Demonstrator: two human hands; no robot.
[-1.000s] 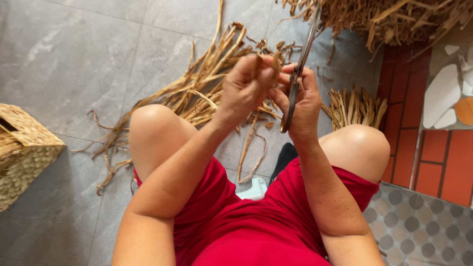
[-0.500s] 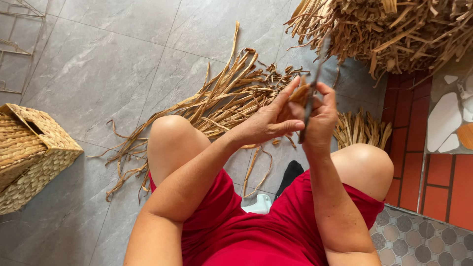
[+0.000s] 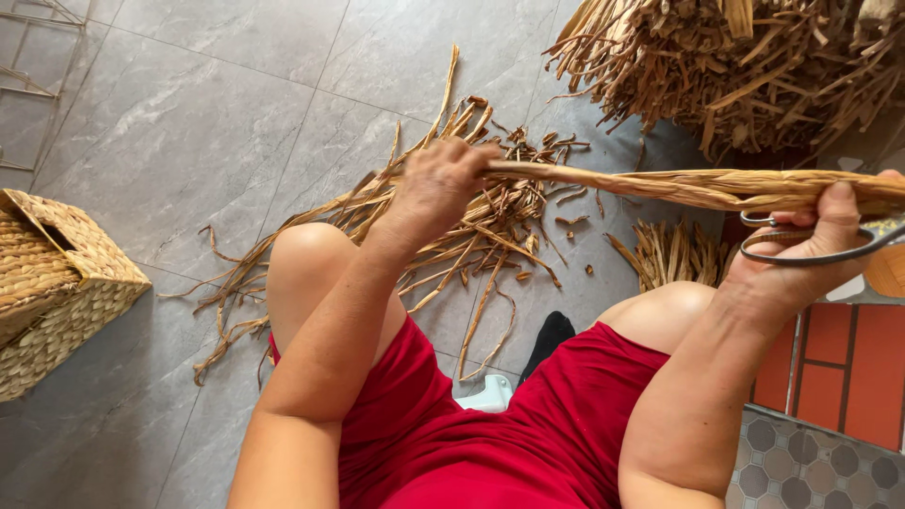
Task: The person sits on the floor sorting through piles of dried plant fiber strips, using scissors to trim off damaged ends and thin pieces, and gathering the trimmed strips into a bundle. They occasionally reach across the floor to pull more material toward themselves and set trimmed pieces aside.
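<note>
1. A long dried reed bundle is being held stretched out level above the knees, running from the middle of the view off to the right edge
2. Its left end is being gripped by the left hand, whose fingers are being kept closed around it
3. Its right part is being clasped by the right hand, whose fingers are curled around the bundle from below
4. A pair of metal scissors is also being carried in the right hand, its loop handles being held against the palm just under the bundle
5. Loose dried strips are being left scattered on the grey tiled floor beneath the hands, in front of the knees
6. A large heap of dried reeds is being shown at the top right, well apart from the hands
7. A woven basket is being shown at the left edge, standing on the floor
8. Red shorts are being worn by the seated person
</note>
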